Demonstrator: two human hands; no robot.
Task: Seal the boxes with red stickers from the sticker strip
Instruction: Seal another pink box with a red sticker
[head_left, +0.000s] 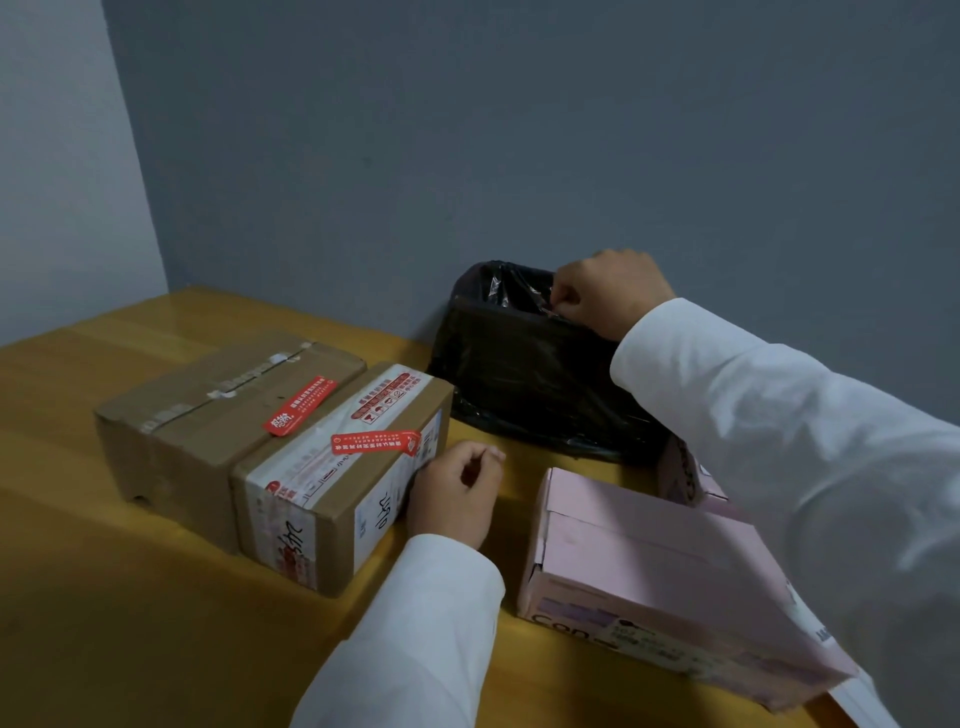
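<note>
Two brown cardboard boxes sit side by side and touching on the left of the wooden table (104, 597), each already bearing a red sticker: the farther box (208, 415) carries its sticker (300, 406) across the near end of its taped top seam, and the nearer box (332, 483), wrapped in white printed tape, has its sticker (375, 442) laid over the top towards its right edge. The left hand (457, 493) rests just beside the right side of that nearer box, fingers loosely curled with the fingertips drawn together — whether anything is pinched between them cannot be told. To its right lies a pink box (665, 582), tilted, with an end flap loose and no red sticker visible on it; a second pink carton (685, 478) peeks out behind it, mostly hidden by the right sleeve (779, 467). Farther back, against the grey wall (519, 130), stands a small bin lined with a black plastic bag (524, 374). The right hand (608, 291) is at the bin's rim — fingers curled, pinching the edge of the bag. Both arms are in white sleeves.
</note>
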